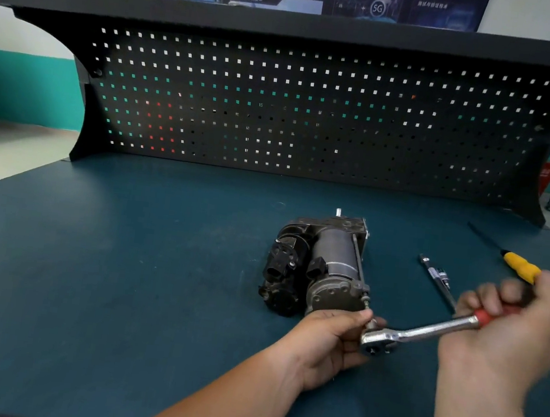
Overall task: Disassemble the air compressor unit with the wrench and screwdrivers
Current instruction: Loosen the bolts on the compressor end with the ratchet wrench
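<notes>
red-handled wrench (424, 331) gripped by right hand (507, 324), left hand (330, 345) holding its head.

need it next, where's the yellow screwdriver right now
In the head view the yellow-handled screwdriver lies on the bench at far right, just behind the right hand gripping the ratchet wrench, right of the loose metal extension bar.

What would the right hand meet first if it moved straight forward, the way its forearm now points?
Most likely the yellow-handled screwdriver, lying just beyond the knuckles of the right hand, which grips the wrench by its red handle. The hand is blurred, so the gap is unclear.
</notes>
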Tool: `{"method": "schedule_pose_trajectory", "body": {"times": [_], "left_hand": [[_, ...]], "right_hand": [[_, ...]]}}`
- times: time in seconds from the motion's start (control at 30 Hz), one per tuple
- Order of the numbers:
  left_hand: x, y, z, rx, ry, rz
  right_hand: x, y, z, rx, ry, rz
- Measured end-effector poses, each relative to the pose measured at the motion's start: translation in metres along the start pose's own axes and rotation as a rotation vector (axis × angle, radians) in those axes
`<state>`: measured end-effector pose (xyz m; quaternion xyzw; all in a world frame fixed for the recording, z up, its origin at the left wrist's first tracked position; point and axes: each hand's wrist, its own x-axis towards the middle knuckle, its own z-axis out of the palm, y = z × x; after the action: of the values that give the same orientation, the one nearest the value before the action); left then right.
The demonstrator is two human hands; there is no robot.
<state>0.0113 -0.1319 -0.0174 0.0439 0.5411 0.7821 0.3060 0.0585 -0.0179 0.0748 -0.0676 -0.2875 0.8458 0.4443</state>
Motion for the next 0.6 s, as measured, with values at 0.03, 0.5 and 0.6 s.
{"method": "schedule_pose_trajectory", "body": {"times": [0.03, 0.5, 0.6], "left_hand": [[0.000, 0.000, 0.000, -0.001, 0.000, -0.002], [-0.006, 0.005, 0.004, -0.146, -0.038, 0.008], [-0.001, 0.000, 0.004, -0.070, 0.001, 0.044]], "right_hand": [[-0.001, 0.004, 0.004, -0.053, -0.036, -0.055], [-0.055, 0.067, 0.046, -0.904, -0.982, -0.509], [-0.042, 0.049, 0.042, -0.711, -0.775, -0.404]]}}
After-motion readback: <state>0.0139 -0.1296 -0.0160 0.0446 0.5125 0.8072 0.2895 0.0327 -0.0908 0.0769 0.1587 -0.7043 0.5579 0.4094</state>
